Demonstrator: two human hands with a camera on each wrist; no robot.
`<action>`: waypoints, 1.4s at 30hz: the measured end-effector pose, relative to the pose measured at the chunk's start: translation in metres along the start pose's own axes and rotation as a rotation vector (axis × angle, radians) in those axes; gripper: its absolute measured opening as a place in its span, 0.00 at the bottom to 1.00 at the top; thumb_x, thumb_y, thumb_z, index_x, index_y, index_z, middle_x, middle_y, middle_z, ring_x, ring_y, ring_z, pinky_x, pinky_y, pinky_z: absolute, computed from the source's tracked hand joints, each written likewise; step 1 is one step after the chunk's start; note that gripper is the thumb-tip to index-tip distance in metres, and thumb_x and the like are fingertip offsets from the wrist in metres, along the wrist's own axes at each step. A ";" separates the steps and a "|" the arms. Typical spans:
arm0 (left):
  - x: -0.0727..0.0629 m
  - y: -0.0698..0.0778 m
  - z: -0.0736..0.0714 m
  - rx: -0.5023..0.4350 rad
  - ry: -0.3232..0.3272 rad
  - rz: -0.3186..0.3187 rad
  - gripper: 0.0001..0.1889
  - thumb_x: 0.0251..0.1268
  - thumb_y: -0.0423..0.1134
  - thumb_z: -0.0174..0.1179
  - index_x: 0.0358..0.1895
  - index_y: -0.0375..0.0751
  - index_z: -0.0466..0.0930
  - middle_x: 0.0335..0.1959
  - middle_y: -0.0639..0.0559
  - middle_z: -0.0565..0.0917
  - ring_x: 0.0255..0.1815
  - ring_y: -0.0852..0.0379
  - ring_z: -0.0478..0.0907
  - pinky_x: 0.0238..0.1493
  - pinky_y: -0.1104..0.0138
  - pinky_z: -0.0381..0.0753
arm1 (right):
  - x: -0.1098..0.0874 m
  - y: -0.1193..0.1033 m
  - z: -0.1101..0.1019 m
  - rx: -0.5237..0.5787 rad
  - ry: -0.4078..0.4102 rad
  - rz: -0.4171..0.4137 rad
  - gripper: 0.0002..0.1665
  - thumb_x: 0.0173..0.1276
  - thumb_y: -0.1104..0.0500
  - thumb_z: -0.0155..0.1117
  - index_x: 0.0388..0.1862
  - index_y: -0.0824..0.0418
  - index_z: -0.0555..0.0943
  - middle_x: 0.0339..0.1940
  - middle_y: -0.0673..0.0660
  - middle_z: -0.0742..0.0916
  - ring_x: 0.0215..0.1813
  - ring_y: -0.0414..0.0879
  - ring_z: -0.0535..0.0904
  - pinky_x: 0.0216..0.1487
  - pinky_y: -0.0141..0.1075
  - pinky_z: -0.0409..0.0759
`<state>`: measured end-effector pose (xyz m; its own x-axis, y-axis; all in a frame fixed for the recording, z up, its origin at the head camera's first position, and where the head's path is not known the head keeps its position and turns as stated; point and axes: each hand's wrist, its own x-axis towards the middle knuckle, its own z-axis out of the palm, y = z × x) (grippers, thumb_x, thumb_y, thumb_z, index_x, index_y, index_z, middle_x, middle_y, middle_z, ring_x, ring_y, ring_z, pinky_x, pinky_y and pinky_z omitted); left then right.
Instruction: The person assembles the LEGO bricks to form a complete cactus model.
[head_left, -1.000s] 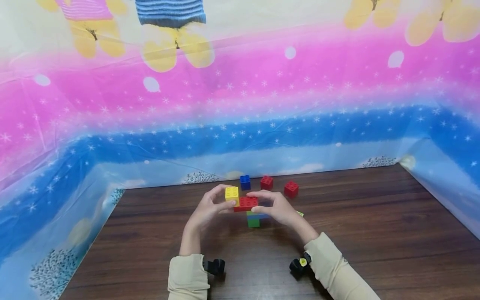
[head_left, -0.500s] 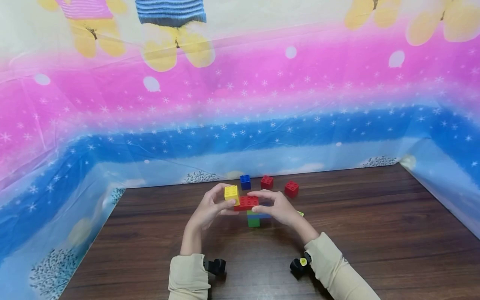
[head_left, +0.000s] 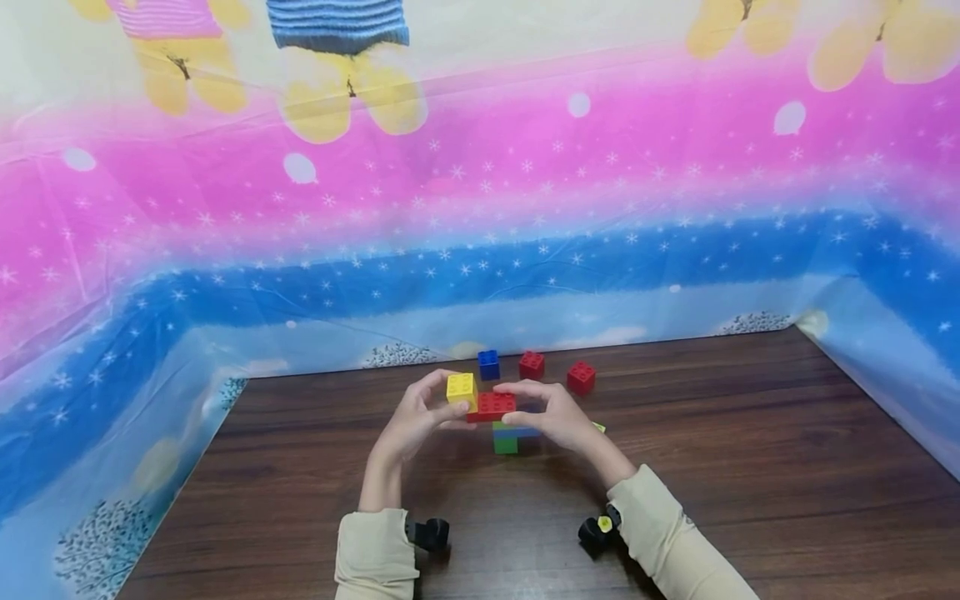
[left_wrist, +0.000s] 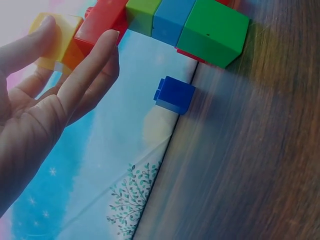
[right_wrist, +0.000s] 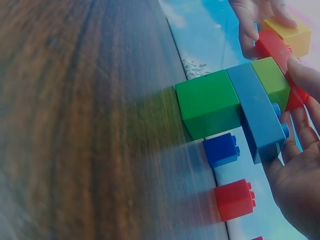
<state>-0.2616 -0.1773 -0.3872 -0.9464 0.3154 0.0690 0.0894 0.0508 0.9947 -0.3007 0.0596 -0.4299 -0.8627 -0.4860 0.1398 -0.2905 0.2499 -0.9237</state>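
A dark wood tabletop (head_left: 720,433) carries a brick stack (right_wrist: 245,95) at its centre; both hands work at the top. From the base up: dark green block (right_wrist: 207,100), long blue brick (right_wrist: 265,132), lime green block (right_wrist: 271,82), long red brick (head_left: 491,406). The left hand (head_left: 415,421) pinches the square yellow brick (head_left: 461,386) between thumb and fingers at the red brick's left end. The right hand (head_left: 558,417) grips the red brick's right part, thumb toward the wearer.

The step in hand appears to be fitting the yellow brick to the red one — the right hand probably bracing the stack. The next move likely calls for aligning the yellow brick on the studs and pressing straight down with the red brick supported, since its left end overhangs.

Behind the stack lie two loose red bricks (head_left: 532,365) (head_left: 581,377) and a loose blue brick (head_left: 488,364), all well apart from the grip.

The yellow-to-red joint is partly covered by the left fingers; full seating cannot be confirmed. The right hand hides much of the blue brick in the head view. A yellow-green sliver (head_left: 599,427) shows past the right wrist — its shape cannot be made out.
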 end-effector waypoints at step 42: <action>0.008 -0.006 0.006 -0.008 -0.016 -0.057 0.26 0.64 0.31 0.60 0.65 0.34 0.65 0.61 0.36 0.75 0.51 0.59 0.79 0.58 0.53 0.81 | 0.003 0.000 0.000 -0.001 -0.002 0.036 0.28 0.64 0.48 0.68 0.64 0.44 0.77 0.68 0.53 0.79 0.71 0.56 0.69 0.65 0.57 0.73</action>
<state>-0.2680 -0.1694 -0.3926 -0.9448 0.3274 0.0107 0.0326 0.0615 0.9976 -0.3032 0.0582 -0.4293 -0.8716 -0.4786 0.1059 -0.2598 0.2680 -0.9277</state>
